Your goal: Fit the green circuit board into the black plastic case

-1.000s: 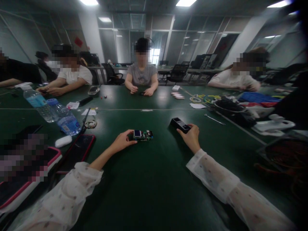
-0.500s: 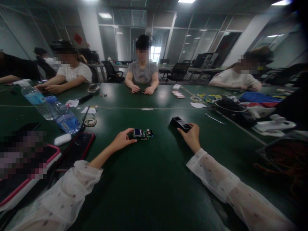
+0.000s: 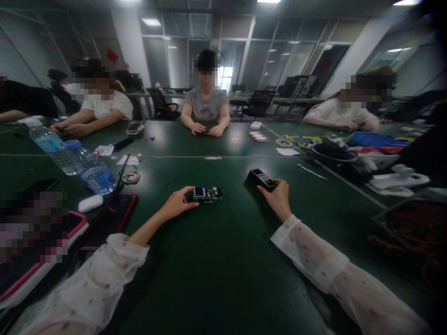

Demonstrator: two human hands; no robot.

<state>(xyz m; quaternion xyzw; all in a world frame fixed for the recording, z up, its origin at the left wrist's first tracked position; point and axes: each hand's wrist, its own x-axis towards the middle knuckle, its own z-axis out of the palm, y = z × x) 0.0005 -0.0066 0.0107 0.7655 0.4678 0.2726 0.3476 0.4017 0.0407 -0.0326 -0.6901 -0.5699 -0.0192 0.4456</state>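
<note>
My left hand (image 3: 179,203) grips the left end of a small circuit board (image 3: 211,195), thumb in front and fingers behind. A little square screen sits on the board, with green and dark parts to its right. Off to the right, my right hand (image 3: 278,200) holds the near end of a black rectangular case (image 3: 261,179) with a grey top face. The case's far end points up and to the left. Both things are on or just above the green table (image 3: 216,260); I cannot tell if they touch it. The board and the case are apart.
Two water bottles (image 3: 91,170), a white earphone case (image 3: 91,203) and a red-edged phone (image 3: 113,218) are on the left. A wrench (image 3: 312,172) lies right of the case. Cables and tools (image 3: 338,156) crowd the right side. Several people sit across the table.
Both of my hands keep their places and grips. Across the table, the middle person's hands have shifted slightly.
</note>
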